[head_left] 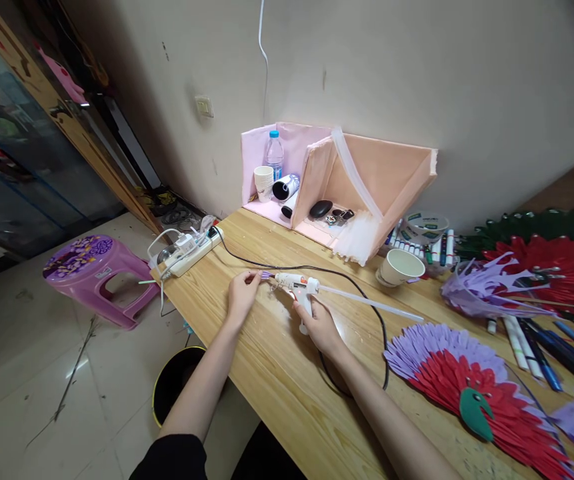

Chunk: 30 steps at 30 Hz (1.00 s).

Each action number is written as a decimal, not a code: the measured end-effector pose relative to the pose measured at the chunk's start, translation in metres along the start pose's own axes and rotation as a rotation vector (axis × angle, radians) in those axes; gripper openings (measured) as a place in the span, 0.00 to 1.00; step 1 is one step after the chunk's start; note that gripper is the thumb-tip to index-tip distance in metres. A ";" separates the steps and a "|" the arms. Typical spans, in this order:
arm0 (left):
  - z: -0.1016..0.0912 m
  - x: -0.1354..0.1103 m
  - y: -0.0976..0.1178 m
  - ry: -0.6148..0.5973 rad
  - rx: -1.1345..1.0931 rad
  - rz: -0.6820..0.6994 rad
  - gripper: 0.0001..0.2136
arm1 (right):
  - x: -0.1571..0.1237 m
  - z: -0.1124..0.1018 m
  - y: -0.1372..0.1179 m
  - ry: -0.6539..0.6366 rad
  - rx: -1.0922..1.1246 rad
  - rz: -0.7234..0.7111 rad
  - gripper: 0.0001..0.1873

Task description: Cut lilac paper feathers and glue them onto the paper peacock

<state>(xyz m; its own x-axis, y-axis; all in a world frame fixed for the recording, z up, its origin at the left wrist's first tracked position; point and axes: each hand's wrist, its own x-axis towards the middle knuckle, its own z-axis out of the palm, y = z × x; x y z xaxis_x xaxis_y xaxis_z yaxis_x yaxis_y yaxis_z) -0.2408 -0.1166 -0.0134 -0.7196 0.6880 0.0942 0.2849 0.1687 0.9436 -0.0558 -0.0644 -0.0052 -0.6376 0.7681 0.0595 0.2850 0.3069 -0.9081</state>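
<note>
My right hand (pixel 319 323) is wrapped round the handle of a white glue gun (pixel 294 283) above the wooden table. A long translucent glue stick (pixel 371 304) sticks out of its back end, pointing right. My left hand (pixel 245 293) pinches a small purple piece (pixel 267 275), which looks like paper, right at the gun's nozzle. Whether the piece touches the nozzle I cannot tell. The gun's black cord (pixel 385 347) loops over the table. To the right lies a fan-shaped craft (pixel 447 373) of purple and red petals with a green head.
A power strip (pixel 191 252) lies at the table's left edge. Pink box shelves (pixel 367 167) holding a bottle (pixel 275 152) and cups stand by the wall. A paper cup (pixel 401 268), markers (pixel 521 343) and purple scraps (pixel 487 287) are at right. Below are a bin (pixel 167 380) and a stool (pixel 111 273).
</note>
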 end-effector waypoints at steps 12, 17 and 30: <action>0.000 -0.002 0.003 -0.013 0.008 -0.009 0.12 | 0.002 0.001 0.000 0.000 0.054 0.018 0.20; 0.000 -0.002 0.004 -0.031 -0.001 0.000 0.12 | 0.002 0.001 0.001 0.006 0.058 0.029 0.20; 0.001 -0.003 0.003 -0.033 0.011 -0.004 0.12 | -0.001 -0.002 -0.001 -0.007 0.060 0.019 0.20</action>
<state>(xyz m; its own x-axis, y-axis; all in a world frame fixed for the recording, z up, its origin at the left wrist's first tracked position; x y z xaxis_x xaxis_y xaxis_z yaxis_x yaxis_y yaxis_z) -0.2367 -0.1175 -0.0109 -0.6996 0.7101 0.0797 0.2888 0.1790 0.9405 -0.0542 -0.0645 -0.0035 -0.6375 0.7695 0.0391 0.2542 0.2579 -0.9321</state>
